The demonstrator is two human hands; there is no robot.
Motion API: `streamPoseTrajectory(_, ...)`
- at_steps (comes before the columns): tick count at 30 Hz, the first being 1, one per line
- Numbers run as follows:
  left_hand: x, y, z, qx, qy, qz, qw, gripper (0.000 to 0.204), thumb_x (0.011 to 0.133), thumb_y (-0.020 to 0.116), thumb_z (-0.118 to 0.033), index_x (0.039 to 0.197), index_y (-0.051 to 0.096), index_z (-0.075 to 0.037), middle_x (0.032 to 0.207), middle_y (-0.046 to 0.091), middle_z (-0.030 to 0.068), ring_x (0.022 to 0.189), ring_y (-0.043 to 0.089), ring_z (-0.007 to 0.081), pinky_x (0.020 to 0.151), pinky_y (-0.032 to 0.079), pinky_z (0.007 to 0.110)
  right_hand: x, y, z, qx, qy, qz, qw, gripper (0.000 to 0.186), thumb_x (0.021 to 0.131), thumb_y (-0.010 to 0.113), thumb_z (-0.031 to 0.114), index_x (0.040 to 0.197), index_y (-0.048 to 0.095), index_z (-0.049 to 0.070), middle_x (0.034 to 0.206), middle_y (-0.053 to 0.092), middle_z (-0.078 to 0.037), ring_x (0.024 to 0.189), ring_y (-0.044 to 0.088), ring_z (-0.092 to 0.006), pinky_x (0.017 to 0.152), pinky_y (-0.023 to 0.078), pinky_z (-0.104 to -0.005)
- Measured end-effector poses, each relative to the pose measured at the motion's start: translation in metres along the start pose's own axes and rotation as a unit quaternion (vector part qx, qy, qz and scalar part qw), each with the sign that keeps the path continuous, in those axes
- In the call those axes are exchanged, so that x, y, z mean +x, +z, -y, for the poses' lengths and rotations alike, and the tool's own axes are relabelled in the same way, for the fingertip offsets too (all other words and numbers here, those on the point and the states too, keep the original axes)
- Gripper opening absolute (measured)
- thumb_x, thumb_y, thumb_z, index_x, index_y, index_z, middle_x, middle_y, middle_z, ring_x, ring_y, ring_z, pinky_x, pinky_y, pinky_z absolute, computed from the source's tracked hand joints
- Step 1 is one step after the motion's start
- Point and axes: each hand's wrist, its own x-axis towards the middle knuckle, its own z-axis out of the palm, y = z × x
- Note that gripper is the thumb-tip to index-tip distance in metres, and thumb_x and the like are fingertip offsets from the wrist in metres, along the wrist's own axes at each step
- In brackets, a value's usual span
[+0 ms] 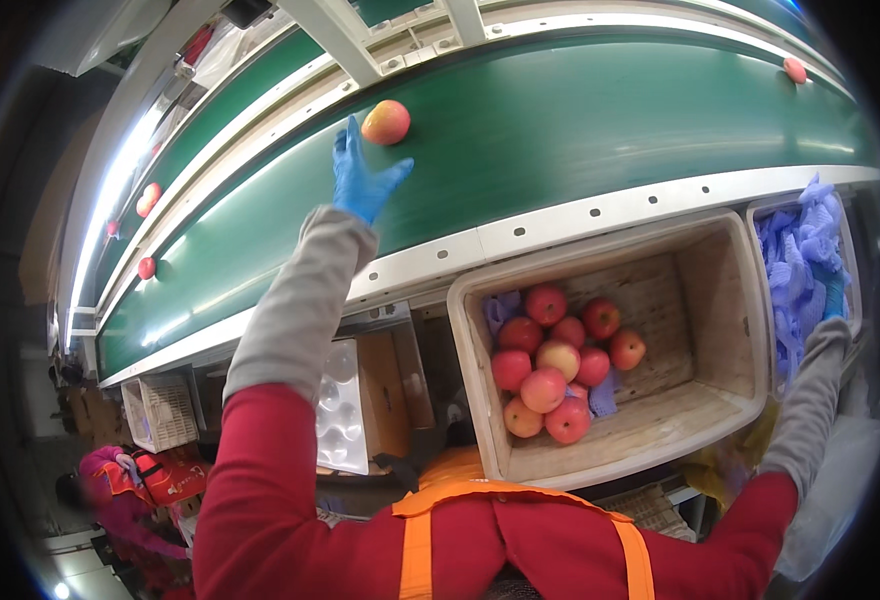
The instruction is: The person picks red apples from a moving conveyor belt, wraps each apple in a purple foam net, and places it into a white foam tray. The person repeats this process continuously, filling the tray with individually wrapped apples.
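Note:
My left hand (365,182), in a blue glove, reaches over the green conveyor belt (560,110) with thumb and fingers spread. Just beyond its fingertips lies a yellow-red apple (387,122), not gripped. At the far right my right hand (832,293), gloved as well, is down among purple foam net sleeves (795,250) in a narrow white bin (853,235). Its fingers are hidden by the nets, so their grip does not show. Between my arms stands a large worn crate (610,470), with several red apples (543,390) and a few purple nets gathered on its left side.
More apples sit on the belt, one at the upper right (795,70) and one at the left (147,268). A white metal rail (520,232) edges the belt. A clear molded tray (340,400) stands by a cardboard box. Another person (140,490) is at lower left.

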Motion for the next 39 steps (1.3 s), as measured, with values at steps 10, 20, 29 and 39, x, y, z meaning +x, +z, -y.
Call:
streamPoseTrajectory(10,0.056,0.018,0.148,0.056,-0.162,-0.107,0.979,0.091,0.063,0.083,-0.036,0.137,0.036,-0.010,0.130,0.047,0.0214,0.112,0.053,0.0410,0.094,0.045,0.049,-0.247,0.098,0.021,0.081,0.031,0.374,0.923,0.034,0.084,0.062,0.008,0.117,0.053,0.005,0.109,0.052,-0.005,0.098,0.052,-0.0161,0.090,0.044,-0.0303)
streamPoseTrajectory(20,-0.058,-0.075,0.003,-0.689,-0.355,0.251,0.580,0.057,0.079,0.068,-0.032,0.127,0.047,-0.009,0.117,0.057,0.0154,0.110,0.056,0.0340,0.090,0.048,0.049,-0.308,0.126,-0.050,-0.086,0.017,0.480,0.873,0.059,0.092,0.061,0.027,0.137,0.038,-0.003,0.140,0.043,-0.015,0.129,0.041,-0.0214,0.106,0.032,-0.0312)
streamPoseTrajectory(29,-0.134,0.005,-0.146,-0.102,0.102,0.515,0.845,0.062,0.073,0.074,-0.034,0.123,0.052,-0.003,0.116,0.059,0.0170,0.103,0.060,0.0290,0.091,0.048,0.037,-0.339,0.131,0.008,0.063,0.033,0.330,0.941,0.043,0.090,0.063,0.016,0.129,0.050,0.005,0.118,0.057,-0.002,0.097,0.054,-0.0080,0.083,0.046,-0.0200)
streamPoseTrajectory(39,-0.173,0.080,-0.147,0.180,0.252,0.572,0.760,0.046,0.080,0.067,-0.035,0.116,0.060,-0.006,0.109,0.065,0.0136,0.098,0.063,0.0293,0.085,0.050,0.038,-0.386,0.133,0.038,0.324,0.066,0.280,0.901,0.043,0.081,0.068,-0.002,0.122,0.056,0.004,0.122,0.058,-0.007,0.109,0.056,-0.0148,0.094,0.048,-0.0287)
